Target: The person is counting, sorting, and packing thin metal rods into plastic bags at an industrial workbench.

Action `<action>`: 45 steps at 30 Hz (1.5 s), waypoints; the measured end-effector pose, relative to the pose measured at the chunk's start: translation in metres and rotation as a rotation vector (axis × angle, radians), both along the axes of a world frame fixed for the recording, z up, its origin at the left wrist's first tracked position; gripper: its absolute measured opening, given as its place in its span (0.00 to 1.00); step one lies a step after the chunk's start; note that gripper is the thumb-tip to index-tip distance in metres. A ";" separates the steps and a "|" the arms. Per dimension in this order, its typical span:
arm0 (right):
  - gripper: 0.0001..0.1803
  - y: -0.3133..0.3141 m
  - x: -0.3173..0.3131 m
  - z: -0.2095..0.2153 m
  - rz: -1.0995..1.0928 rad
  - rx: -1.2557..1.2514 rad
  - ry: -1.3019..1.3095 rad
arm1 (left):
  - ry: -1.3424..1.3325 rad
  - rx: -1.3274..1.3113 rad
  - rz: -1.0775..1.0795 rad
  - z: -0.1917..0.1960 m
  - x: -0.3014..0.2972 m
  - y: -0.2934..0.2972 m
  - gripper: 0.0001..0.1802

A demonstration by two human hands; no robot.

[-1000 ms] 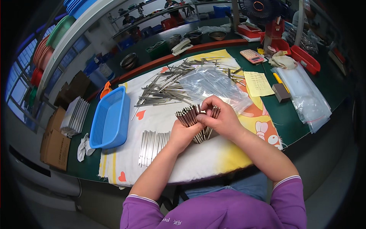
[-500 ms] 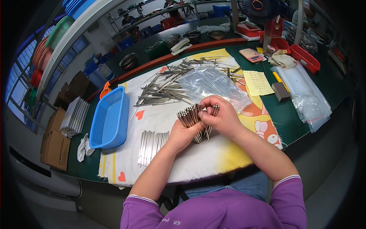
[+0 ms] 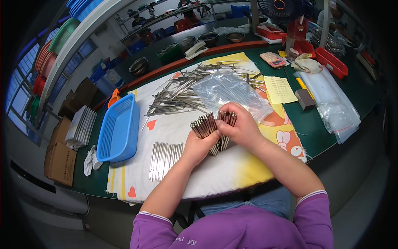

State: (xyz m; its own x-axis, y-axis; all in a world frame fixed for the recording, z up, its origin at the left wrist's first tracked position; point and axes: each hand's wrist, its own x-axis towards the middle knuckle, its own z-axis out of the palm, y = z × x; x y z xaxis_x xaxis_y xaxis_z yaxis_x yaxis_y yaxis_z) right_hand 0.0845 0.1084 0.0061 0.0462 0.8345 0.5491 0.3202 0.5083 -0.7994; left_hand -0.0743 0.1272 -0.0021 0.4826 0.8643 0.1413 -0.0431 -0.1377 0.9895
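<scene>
My left hand [image 3: 197, 147] is closed around a thick bundle of slim metal rods [image 3: 203, 126], their ends pointing up and away from me. Right beside it, my right hand [image 3: 242, 128] grips a smaller bunch of the same rods [image 3: 227, 118], its fingertips at the edge of the left bundle. A narrow gap shows between the two bunches at the top. Left of my left forearm, a neat row of silver rods [image 3: 163, 159] lies on the cloth. Beyond my hands is a loose, crisscrossed pile of rods [image 3: 176, 98], partly under a clear plastic bag [image 3: 226, 89].
A patterned cloth [image 3: 137, 176] covers the green table. To the left stands a blue basket [image 3: 119, 128], with white gloves [image 3: 92, 161] beside it. At right are a yellow paper [image 3: 281, 90], a dark block [image 3: 305, 99], plastic bags [image 3: 331, 108], a calculator [image 3: 273, 60] and red trays [image 3: 331, 63].
More rods now stand in the right hand's bunch, and the gap between the two bunches is clearer. Both hands have shifted only slightly.
</scene>
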 end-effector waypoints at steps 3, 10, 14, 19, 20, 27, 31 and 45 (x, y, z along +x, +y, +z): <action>0.14 -0.003 -0.002 -0.001 -0.069 0.030 -0.092 | -0.015 -0.027 0.001 -0.003 -0.002 0.001 0.13; 0.13 -0.001 -0.004 0.000 0.094 -0.042 0.106 | 0.018 -0.052 -0.035 0.003 -0.003 0.002 0.12; 0.13 0.006 -0.004 -0.005 0.040 0.080 0.013 | -0.012 -0.047 -0.031 -0.001 -0.005 0.003 0.13; 0.13 -0.002 -0.004 0.001 0.065 -0.099 0.096 | -0.024 -0.077 -0.060 0.002 -0.003 0.001 0.12; 0.13 -0.004 -0.004 0.002 0.141 -0.201 0.228 | -0.025 -0.077 -0.063 0.002 -0.003 0.002 0.12; 0.14 -0.002 -0.002 0.006 0.159 -0.060 0.057 | 0.029 -0.053 -0.056 0.001 -0.006 0.001 0.13; 0.13 -0.002 -0.003 0.005 0.136 -0.016 0.020 | -0.040 -0.091 -0.032 0.005 -0.003 -0.003 0.13; 0.11 -0.004 -0.009 0.006 0.066 0.040 0.028 | 0.019 -0.105 -0.093 0.004 -0.009 0.001 0.14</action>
